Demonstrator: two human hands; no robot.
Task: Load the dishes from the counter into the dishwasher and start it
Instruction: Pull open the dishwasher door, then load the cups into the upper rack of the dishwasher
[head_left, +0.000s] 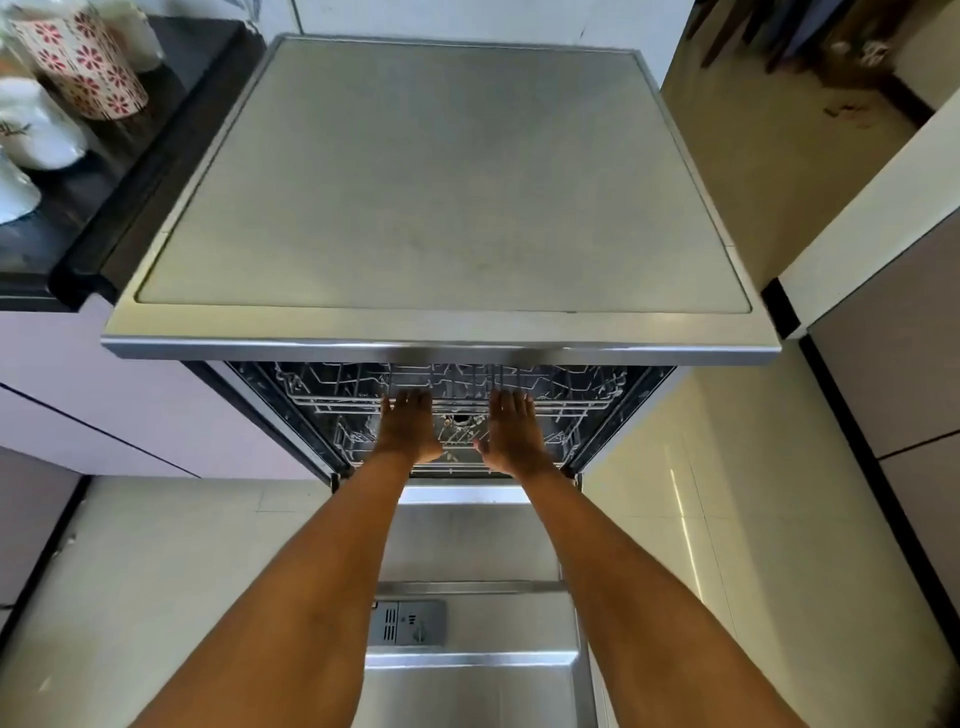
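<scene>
I see both hands flat, fingers straight, holding nothing: left hand (408, 427) and right hand (511, 432) against the grey wire upper rack (561, 400) inside the open stainless-steel dishwasher (441, 197); patterned cups (83, 62) far left on the black counter (171, 78).

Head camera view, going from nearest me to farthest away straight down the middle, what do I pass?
Open dishwasher door with its detergent dispenser → left hand and right hand, side by side at the upper rack → steel dishwasher top → white wall.
</scene>
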